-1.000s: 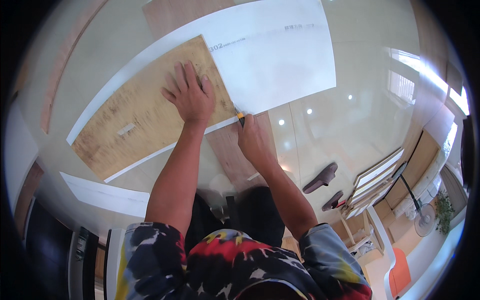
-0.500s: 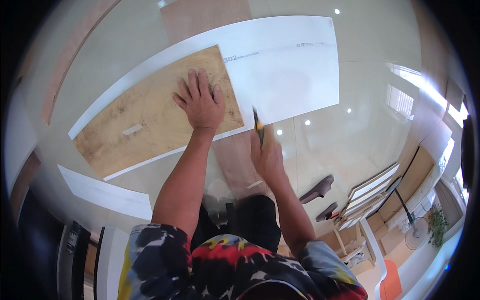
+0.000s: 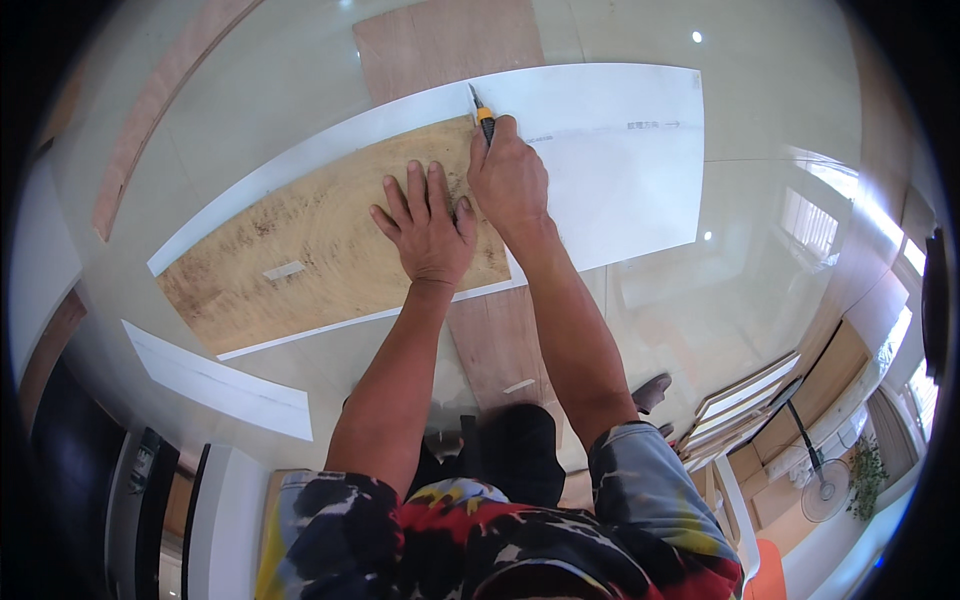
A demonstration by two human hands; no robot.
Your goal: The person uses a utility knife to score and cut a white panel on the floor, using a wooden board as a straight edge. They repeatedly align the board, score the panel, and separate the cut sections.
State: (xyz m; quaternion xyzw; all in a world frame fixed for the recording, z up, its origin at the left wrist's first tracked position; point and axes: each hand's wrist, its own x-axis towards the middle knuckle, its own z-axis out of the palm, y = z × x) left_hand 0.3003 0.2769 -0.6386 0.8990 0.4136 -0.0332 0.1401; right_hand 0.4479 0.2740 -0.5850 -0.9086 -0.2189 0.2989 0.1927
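My left hand (image 3: pixel 428 228) lies spread on a tan, stained board (image 3: pixel 230 292), which rests over a white printed sheet (image 3: pixel 625 180). The board covers the sheet's left part, leaving a white margin along its far side. My right hand (image 3: pixel 510 180) grips a yellow-and-black utility knife (image 3: pixel 484 118), its blade at that far margin, just beyond the board's top right corner. Both forearms reach in from below; the right one crosses the sheet's near edge.
Plywood panels (image 3: pixel 445 40) lie under and beyond the sheet, a curved wooden strip (image 3: pixel 160 115) at upper left, a narrow white piece (image 3: pixel 215 385) lower left. At right are slippers (image 3: pixel 650 395), leaning frames (image 3: pixel 735 395), a fan (image 3: pixel 825 488) and a plant (image 3: pixel 868 470).
My right hand and knife have moved forward from the sheet's near edge to its far edge. My left hand stays spread on the board; the view has shifted slightly.
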